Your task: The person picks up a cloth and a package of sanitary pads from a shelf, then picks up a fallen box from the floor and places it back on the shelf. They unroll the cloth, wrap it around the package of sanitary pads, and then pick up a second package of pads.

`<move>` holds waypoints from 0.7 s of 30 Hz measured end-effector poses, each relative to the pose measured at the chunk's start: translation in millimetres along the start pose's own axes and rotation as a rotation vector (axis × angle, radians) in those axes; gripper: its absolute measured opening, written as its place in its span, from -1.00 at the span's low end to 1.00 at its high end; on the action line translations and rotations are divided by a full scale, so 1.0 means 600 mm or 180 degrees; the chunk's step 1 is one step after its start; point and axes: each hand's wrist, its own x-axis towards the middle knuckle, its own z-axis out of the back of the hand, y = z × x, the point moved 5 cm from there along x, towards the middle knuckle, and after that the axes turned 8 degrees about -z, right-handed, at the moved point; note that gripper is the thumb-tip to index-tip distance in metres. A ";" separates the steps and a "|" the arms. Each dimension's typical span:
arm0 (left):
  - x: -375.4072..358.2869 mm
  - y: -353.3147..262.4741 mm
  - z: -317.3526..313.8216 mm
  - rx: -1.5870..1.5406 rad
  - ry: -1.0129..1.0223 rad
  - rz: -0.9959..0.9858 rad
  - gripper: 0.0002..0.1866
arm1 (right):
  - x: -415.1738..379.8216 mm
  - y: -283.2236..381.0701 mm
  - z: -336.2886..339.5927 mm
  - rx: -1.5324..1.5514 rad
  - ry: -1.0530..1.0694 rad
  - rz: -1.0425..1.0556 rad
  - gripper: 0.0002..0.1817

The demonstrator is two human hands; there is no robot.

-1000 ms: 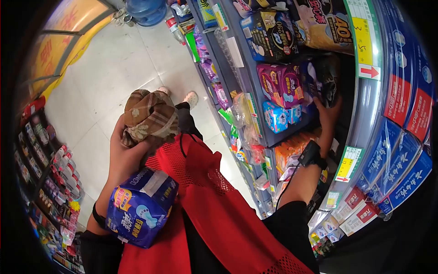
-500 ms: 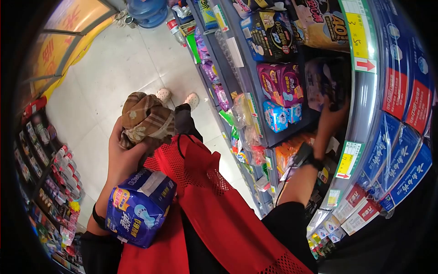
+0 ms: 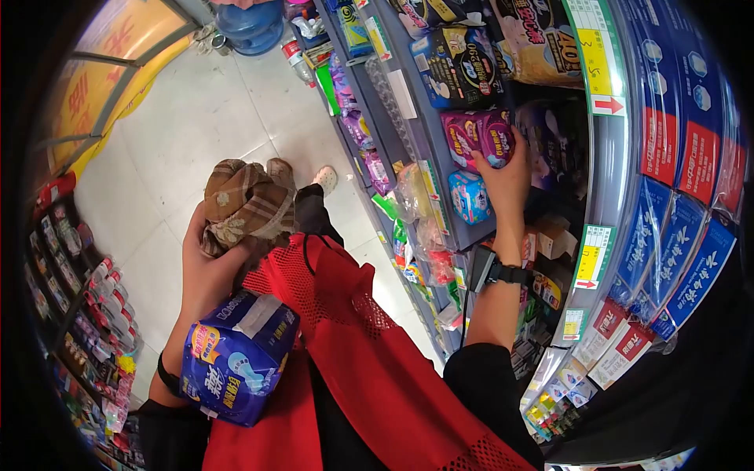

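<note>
My left hand [image 3: 214, 263] is closed around a bunched brown plaid cloth [image 3: 250, 206] above the floor. A blue-purple pack of sanitary pads [image 3: 236, 357] rests on my left forearm, against the red vest [image 3: 361, 353]. On the shelf at the right, my right hand [image 3: 506, 184] has its fingers wrapped round the near side of a magenta pack of sanitary pads [image 3: 479, 135]. Beside that hand sits a light-blue pack [image 3: 469, 196], partly covered by it. A black pack of pads [image 3: 459, 67] stands just behind the magenta one.
Boxes of toothpaste [image 3: 667, 251] fill the shelf nearest me at right. Price tags [image 3: 601, 55] line the shelf edge. A blue water jug [image 3: 250, 27] and a bottle [image 3: 297, 61] stand on the tiled floor [image 3: 228, 102]. Another stocked rack [image 3: 71, 314] is at left.
My right hand has left the dark pack deep in the shelf and moved left onto the magenta pack. The left hand keeps its hold on the cloth.
</note>
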 end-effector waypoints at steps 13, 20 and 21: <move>-0.001 0.003 0.016 -0.0068 -0.0047 -0.0064 -0.40 | 0.090 -0.115 0.004 -0.0208 -0.0107 -0.0238 -0.12; -0.001 -0.004 0.016 -0.0156 -0.0002 -0.0043 -0.40 | 0.062 -0.083 0.037 -0.0229 -0.0395 -0.0218 -0.05; -0.001 -0.004 0.018 -0.0173 -0.0037 -0.0053 -0.40 | 0.038 -0.061 0.046 -0.0513 -0.0692 -0.0250 -0.04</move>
